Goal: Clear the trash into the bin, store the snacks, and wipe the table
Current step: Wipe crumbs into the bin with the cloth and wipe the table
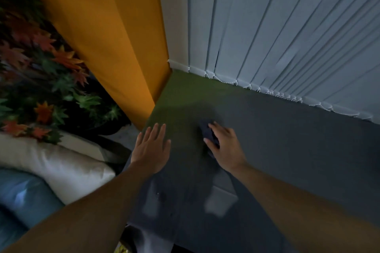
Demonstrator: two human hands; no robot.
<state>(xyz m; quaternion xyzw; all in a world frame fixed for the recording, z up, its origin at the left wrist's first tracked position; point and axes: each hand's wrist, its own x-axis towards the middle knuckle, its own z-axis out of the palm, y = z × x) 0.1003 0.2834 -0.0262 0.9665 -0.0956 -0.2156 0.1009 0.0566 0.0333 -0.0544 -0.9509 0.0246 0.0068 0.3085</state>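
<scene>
The dark grey table [287, 139] fills the middle and right of the head view, with a green patch toward its far corner. My right hand [224, 146] presses down on a dark blue cloth [207, 132] that lies bunched on the table near the green patch. My left hand [150, 148] rests flat on the table's left edge, fingers spread, holding nothing. No trash, snacks or bin are in view.
An orange curtain [107, 33] hangs at the table's far left corner. White vertical blinds [287, 37] run along the far edge. To the left stand a plant with red and green leaves [41, 80], a white cushion [61, 168] and a blue seat [24, 197].
</scene>
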